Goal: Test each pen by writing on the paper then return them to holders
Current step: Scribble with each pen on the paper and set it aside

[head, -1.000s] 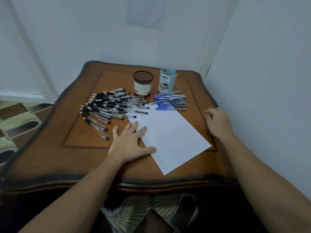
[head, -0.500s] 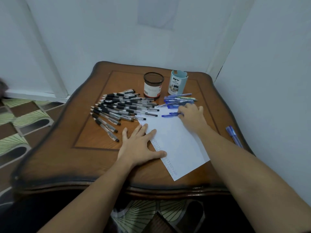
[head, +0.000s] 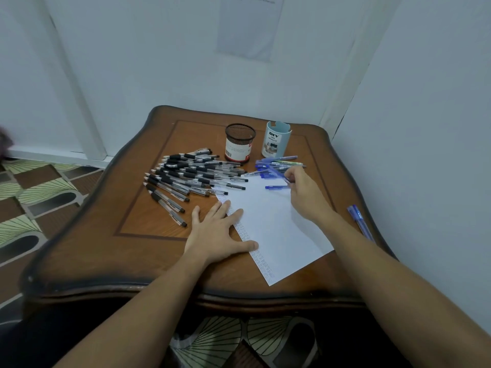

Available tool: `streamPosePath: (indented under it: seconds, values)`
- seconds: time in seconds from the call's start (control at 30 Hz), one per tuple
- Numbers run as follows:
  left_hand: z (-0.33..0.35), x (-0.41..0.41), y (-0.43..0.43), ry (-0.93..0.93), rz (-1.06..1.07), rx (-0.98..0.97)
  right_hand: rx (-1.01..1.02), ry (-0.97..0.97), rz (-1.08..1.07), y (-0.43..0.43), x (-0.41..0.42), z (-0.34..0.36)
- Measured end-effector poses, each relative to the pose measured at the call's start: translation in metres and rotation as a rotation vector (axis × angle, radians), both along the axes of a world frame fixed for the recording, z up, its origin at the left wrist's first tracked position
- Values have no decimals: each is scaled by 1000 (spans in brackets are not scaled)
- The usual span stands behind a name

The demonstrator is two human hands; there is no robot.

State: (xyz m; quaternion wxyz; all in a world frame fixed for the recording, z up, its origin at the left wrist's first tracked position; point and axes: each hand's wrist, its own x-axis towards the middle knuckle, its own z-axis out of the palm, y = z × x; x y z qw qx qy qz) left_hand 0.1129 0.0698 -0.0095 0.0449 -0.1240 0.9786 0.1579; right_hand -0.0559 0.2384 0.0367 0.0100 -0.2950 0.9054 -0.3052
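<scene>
Your right hand (head: 303, 192) has left the right edge of the bench (head: 148, 208), where it lay curled a second ago, and crossed to the far end of the paper (head: 273, 221). Its fingertips now look to be pinching one blue pen (head: 279, 175), lifted a little out of the loose blue pens (head: 276, 164) that lie in front of the pale blue holder (head: 277, 139). Another single blue pen (head: 276, 187) lies flat on the sheet just beside your fingers. Moving the arm has also uncovered two more blue pens (head: 360, 221) near the bench's right edge, well apart from the rest. Your left hand (head: 220, 235) has not shifted. It is spread flat, fingers apart, pressing the near left edge of the paper so the sheet stays put. The black pens (head: 191, 176) are still fanned out to the left of the sheet, and the mesh holder (head: 240, 143) stands behind them. No pen shows in either holder. You appear to be at the pick-up for a test stroke. The open part of the sheet shows no marks that I can make out, so most of the job lies ahead. Turn the pen into a writing grip before you bring the tip down. Remember the two strays on the right when you fill the holders.
</scene>
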Motion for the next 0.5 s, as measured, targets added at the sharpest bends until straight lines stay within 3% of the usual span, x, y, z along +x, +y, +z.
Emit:
streamPosePath:
  seconds: [0.2, 0.37, 0.5]
  values:
    - [-1, -1, 0, 5, -1, -10, -651, -660, -164, 12, 60, 30]
    - [0, 1, 1, -2, 2, -2, -994, -855, -282, 21, 88, 35]
    - [0, 1, 1, -1, 2, -7, -1214, -946, -197, 30, 102, 31]
